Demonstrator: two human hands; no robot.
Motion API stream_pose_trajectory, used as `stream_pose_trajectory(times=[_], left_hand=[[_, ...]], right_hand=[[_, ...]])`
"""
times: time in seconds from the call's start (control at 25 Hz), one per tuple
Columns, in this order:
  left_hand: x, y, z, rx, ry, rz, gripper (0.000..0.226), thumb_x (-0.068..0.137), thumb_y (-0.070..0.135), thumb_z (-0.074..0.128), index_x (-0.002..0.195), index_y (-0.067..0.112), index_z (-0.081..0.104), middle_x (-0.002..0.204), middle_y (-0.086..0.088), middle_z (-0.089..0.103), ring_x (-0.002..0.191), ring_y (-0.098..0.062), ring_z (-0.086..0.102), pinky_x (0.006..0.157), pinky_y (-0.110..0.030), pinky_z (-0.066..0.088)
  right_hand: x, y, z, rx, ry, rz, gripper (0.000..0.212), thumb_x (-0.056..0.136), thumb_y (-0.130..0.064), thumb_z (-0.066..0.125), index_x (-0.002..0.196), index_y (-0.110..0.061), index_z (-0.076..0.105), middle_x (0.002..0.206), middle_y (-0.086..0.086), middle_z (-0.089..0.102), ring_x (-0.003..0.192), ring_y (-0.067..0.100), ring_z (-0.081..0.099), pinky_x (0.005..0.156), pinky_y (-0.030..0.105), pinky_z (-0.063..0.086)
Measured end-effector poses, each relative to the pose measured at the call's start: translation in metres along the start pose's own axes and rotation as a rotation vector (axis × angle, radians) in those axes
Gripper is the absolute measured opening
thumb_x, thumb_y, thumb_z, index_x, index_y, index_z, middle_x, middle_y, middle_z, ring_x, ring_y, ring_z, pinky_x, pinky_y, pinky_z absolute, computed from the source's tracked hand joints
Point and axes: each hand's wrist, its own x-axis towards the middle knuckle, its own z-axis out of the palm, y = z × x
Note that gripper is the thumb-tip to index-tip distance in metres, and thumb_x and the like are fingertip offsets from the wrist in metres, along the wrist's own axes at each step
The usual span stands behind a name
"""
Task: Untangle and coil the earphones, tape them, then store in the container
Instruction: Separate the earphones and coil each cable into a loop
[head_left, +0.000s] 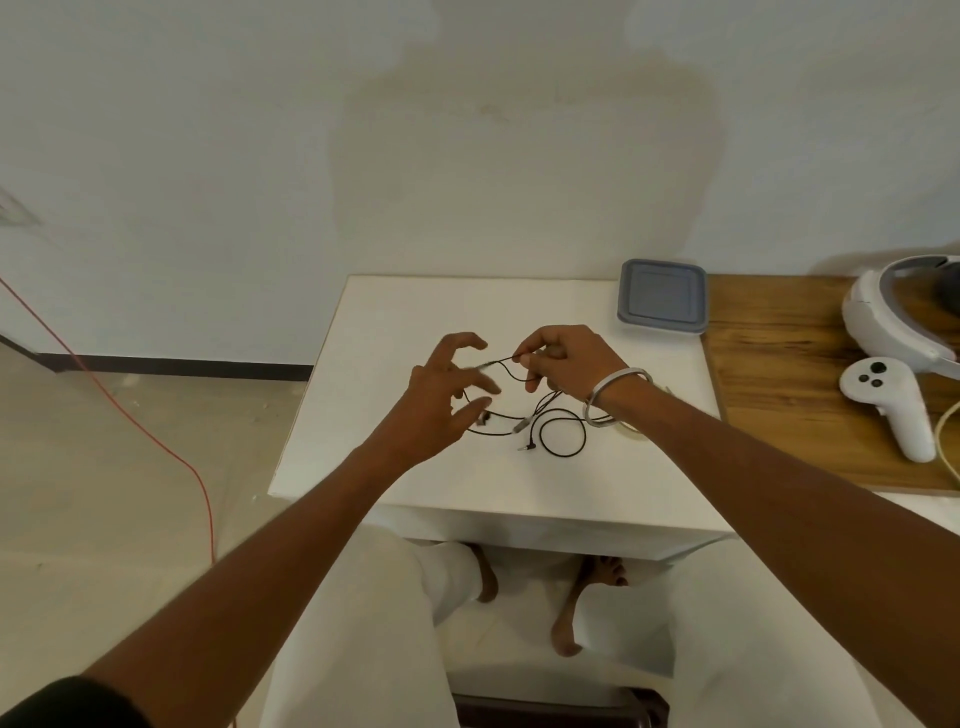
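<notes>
Left hand (447, 389), spread wide and holding nothing, best brought in to catch the blurred free end just beside its fingertips; black earphones (540, 421) lying looped on the white counter (395, 322), one strand lifted; right hand (561, 364), pinching that strand, best drawn gently rightward, never yanked, so knots loosen; lidded container (662, 301) waiting far right

You have before you:
- two hands, left (447, 387) and right (563, 364)
- one set of black earphones (550, 421)
- one grey lidded container (663, 303)
- one white surface (415, 322)
- one wooden surface (779, 374)
- one white headset (883, 322)
- one white controller (888, 405)
- one bangle (613, 389)
- one red cable (156, 441) on the floor
</notes>
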Motion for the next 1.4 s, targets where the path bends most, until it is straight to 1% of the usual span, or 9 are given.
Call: stream_pose_trajectory(times=[0.12, 0.2, 0.36, 0.52, 0.68, 0.8, 1.04, 1.24, 1.4], left_hand=[[0.004, 0.005, -0.007, -0.135, 0.04, -0.085, 0.045, 0.085, -0.008, 0.054, 0.116, 0.024, 0.049, 0.114, 0.006, 0.056, 0.083, -0.002, 0.055, 0.073, -0.014, 0.046], [0.007, 0.007, -0.007, -0.079, -0.024, -0.168, 0.043, 0.086, -0.006, 0.047, 0.117, 0.024, 0.048, 0.09, 0.004, 0.067, 0.069, -0.006, 0.055, 0.072, -0.02, 0.046], [0.009, -0.001, -0.01, 0.104, -0.082, -0.341, 0.027, 0.088, 0.009, 0.043, 0.077, 0.025, 0.062, 0.073, 0.0, 0.069, 0.073, -0.018, 0.061, 0.091, -0.038, 0.04], [0.007, -0.005, -0.022, -0.139, -0.076, -0.448, 0.028, 0.088, 0.007, 0.041, 0.072, 0.015, 0.062, 0.072, -0.005, 0.067, 0.068, -0.019, 0.064, 0.059, -0.016, 0.047], [0.009, -0.014, -0.034, -0.332, -0.113, -0.533, 0.03, 0.083, -0.002, 0.037, 0.073, 0.011, 0.063, 0.062, -0.004, 0.063, 0.069, -0.02, 0.065, 0.065, -0.027, 0.048], [0.009, -0.017, -0.04, -0.385, -0.116, -0.603, 0.032, 0.084, 0.001, 0.036, 0.073, 0.012, 0.064, 0.049, 0.005, 0.048, 0.056, -0.021, 0.054, 0.056, -0.026, 0.045], [0.005, -0.013, -0.049, -0.65, -0.363, -0.698, 0.029, 0.1, 0.009, 0.039, 0.097, 0.004, 0.068, 0.058, 0.005, 0.033, 0.053, -0.012, 0.029, 0.049, -0.024, 0.032], [0.003, -0.007, -0.055, -0.793, -0.665, -0.777, 0.034, 0.105, 0.015, 0.035, 0.116, 0.002, 0.064, 0.065, 0.002, 0.026, 0.057, -0.013, 0.022, 0.051, -0.023, 0.026], [0.002, 0.005, -0.059, -0.959, -0.726, -0.792, 0.028, 0.1, 0.022, 0.044, 0.091, 0.006, 0.065, 0.07, -0.003, 0.048, 0.058, -0.013, 0.044, 0.047, -0.019, 0.034]], right_hand=[[-0.002, 0.0, -0.001, 0.019, -0.037, -0.028, 0.012, 0.091, -0.014, 0.058, 0.097, -0.014, 0.068, 0.064, 0.0, 0.067, 0.051, 0.0, 0.056, 0.054, 0.013, 0.043], [-0.004, 0.0, 0.001, 0.02, -0.062, -0.068, 0.015, 0.092, -0.014, 0.056, 0.099, -0.014, 0.07, 0.064, -0.001, 0.064, 0.049, -0.002, 0.052, 0.054, 0.01, 0.041], [-0.004, 0.0, 0.001, -0.05, -0.06, -0.138, 0.018, 0.089, -0.025, 0.062, 0.104, -0.018, 0.071, 0.078, -0.01, 0.065, 0.071, 0.0, 0.059, 0.073, 0.012, 0.047], [-0.001, 0.008, -0.005, -0.377, -0.062, -0.203, 0.02, 0.09, -0.024, 0.06, 0.107, -0.018, 0.07, 0.08, -0.014, 0.06, 0.07, -0.002, 0.052, 0.065, 0.001, 0.038], [0.0, 0.019, -0.011, -0.437, -0.006, -0.2, 0.021, 0.095, -0.015, 0.05, 0.105, -0.011, 0.068, 0.094, 0.002, 0.068, 0.081, 0.013, 0.06, 0.082, 0.027, 0.05], [-0.001, 0.024, -0.013, -0.387, 0.063, -0.168, 0.023, 0.097, -0.01, 0.044, 0.104, -0.007, 0.065, 0.096, 0.006, 0.069, 0.074, 0.014, 0.059, 0.079, 0.03, 0.051], [0.003, 0.025, -0.012, -0.301, 0.181, -0.08, 0.021, 0.097, -0.009, 0.044, 0.105, -0.006, 0.063, 0.086, -0.006, 0.059, 0.063, -0.003, 0.048, 0.056, 0.002, 0.036], [0.005, 0.025, -0.009, -0.226, 0.228, -0.047, 0.022, 0.095, -0.007, 0.045, 0.103, -0.006, 0.065, 0.083, -0.005, 0.059, 0.072, 0.015, 0.058, 0.071, 0.02, 0.045], [0.008, 0.026, -0.006, -0.207, 0.259, -0.033, 0.021, 0.096, -0.008, 0.044, 0.101, -0.006, 0.065, 0.085, -0.001, 0.061, 0.077, 0.023, 0.063, 0.076, 0.031, 0.053]])
